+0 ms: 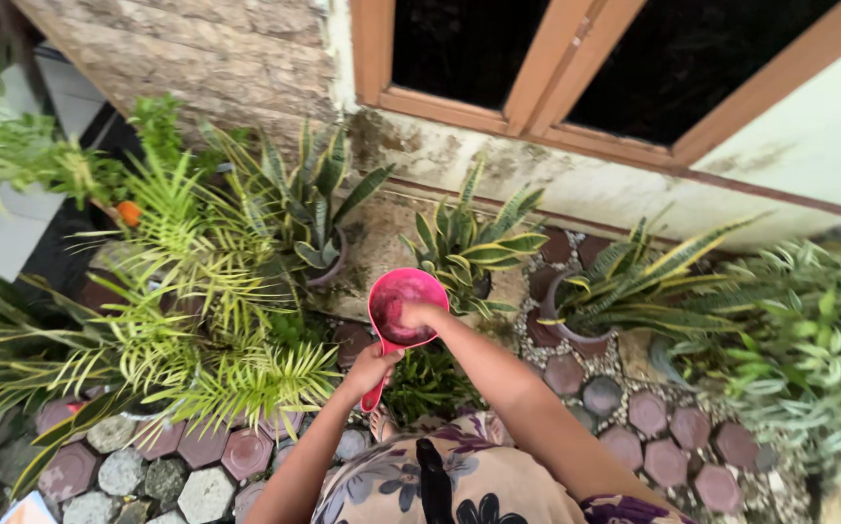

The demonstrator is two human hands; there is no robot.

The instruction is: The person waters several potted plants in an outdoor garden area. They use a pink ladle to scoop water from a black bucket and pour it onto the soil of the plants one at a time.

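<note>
Notably, the pink dipper [404,309] was held just before the striped snake plant [469,247], handle slanting down toward the person, bowl upward. Its handle was clamped by the left hand [372,369]; the right hand [420,314] fingers were curled inside the bowl rim.

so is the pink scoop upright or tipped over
Upright, roughly level. The pink scoop has its open mouth facing up; the left hand grips its handle and the right hand reaches into the bowl. Whether it holds water: cannot tell.

Potted snake plants [469,247] (hexagonal pavers [648,412])
</note>
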